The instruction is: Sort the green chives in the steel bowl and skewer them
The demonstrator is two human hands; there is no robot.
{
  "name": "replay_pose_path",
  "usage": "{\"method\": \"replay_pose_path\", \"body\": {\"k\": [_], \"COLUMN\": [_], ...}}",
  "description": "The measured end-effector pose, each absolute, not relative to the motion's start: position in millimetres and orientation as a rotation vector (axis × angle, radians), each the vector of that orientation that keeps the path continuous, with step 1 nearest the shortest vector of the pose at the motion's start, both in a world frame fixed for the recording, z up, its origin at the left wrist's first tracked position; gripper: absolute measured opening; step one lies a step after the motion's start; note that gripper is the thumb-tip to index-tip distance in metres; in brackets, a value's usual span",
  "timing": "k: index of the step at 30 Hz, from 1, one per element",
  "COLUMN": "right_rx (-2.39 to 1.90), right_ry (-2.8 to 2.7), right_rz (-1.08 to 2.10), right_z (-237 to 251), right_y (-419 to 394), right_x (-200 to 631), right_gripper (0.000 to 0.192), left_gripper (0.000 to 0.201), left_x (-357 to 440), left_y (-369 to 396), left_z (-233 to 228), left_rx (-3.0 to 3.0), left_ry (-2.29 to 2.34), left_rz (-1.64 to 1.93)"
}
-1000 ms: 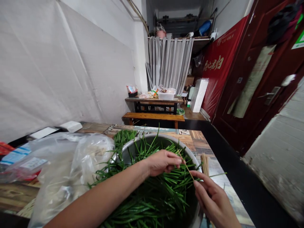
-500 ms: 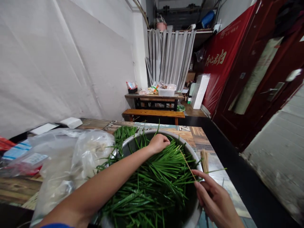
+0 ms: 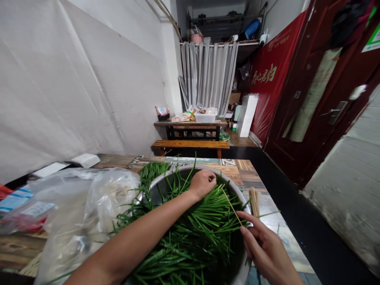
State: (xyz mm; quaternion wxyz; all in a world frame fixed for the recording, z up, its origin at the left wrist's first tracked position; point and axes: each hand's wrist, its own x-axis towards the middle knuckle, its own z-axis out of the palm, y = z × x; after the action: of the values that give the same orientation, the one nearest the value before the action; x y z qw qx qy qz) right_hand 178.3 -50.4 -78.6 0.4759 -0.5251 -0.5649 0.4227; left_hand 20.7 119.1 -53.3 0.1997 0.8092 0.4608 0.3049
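Note:
A big metal bowl (image 3: 162, 183) on the table is heaped with long green chive leaves (image 3: 190, 237). My left hand (image 3: 202, 183) reaches over the bowl's far side, its fingers curled down into the chives and closed on some of them. My right hand (image 3: 265, 247) is at the bowl's right rim and pinches a thin bamboo skewer (image 3: 232, 206) that points up and left over the greens. A bundle of bamboo skewers (image 3: 254, 202) lies on the table just right of the bowl.
Crumpled clear plastic bags (image 3: 83, 213) lie left of the bowl, with white boxes (image 3: 86, 160) by the wall. The table edge (image 3: 279, 213) drops to a dark floor on the right. Further back stand a bench (image 3: 190, 145) and a cluttered table (image 3: 192, 123).
My left hand left the skewer's tip and moved away to the bowl's far side, then closed on chives there. My right hand has kept the skewer, nearly still.

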Motion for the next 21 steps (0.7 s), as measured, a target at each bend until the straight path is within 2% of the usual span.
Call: {"method": "replay_pose_path", "body": {"k": [4, 8, 21], "right_rx": [-1.298, -1.312, -1.311], "right_ry": [-1.413, -1.422, -1.41], "right_rz": [1.011, 1.013, 1.031], "right_z": [-73.8, -72.2, -74.9], "right_y": [-46.9, -45.8, -48.9], "right_x": [180.7, 182.0, 181.0], "right_gripper": [0.05, 0.05, 0.05], "left_gripper": [0.017, 0.026, 0.029], "left_x": [20.4, 18.5, 22.5], "left_y": [99.0, 80.3, 69.1], "left_z": [-47.0, -42.9, -36.9], "left_rx": [1.582, 1.261, 1.066], "left_ry": [1.018, 0.947, 0.968], "left_rz": [0.833, 0.796, 0.805]}}
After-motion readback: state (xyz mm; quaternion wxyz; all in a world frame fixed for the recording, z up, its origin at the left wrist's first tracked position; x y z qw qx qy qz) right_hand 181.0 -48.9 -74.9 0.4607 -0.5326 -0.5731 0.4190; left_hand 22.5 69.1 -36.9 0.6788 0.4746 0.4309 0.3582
